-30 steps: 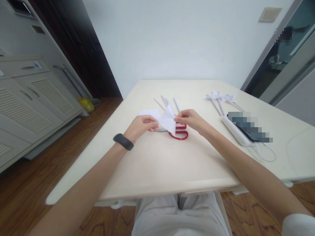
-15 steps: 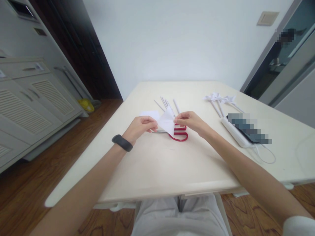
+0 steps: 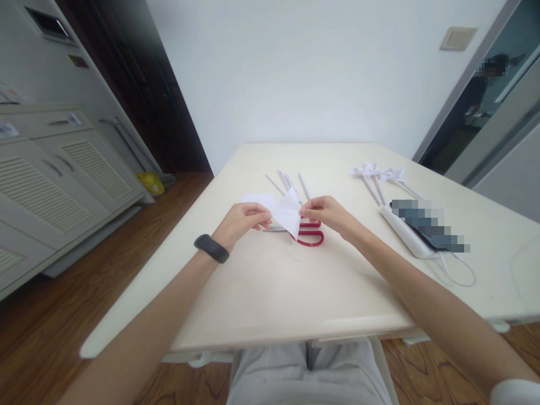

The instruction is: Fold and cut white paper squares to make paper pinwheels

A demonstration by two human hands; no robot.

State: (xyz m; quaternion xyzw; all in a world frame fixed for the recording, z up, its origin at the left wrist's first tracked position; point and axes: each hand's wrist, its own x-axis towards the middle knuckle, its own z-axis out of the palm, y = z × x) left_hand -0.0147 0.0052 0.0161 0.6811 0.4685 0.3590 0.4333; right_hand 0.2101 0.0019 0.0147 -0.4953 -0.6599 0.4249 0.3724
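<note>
Between both hands a small white sheet of paper is held up over the table, turned cornerwise. My left hand pinches its left corner, and my right hand pinches the right one. Below and behind the sheet lie red-handled scissors, their blades partly covered by the paper and my left fingers. More white paper rests flat just beyond my left hand. Several thin white paper sticks lie past the held sheet, with a thicker white stick to their right.
Toward the back right of the table lie several white paper pinwheels on sticks. Nearer stands a white box-like device with a dark, blurred object on it and a white cable. A person is beyond the doorway.
The view has shifted slightly, so everything sits a little lower. Both hands keep their pinch on the paper, which has barely changed its pose.
</note>
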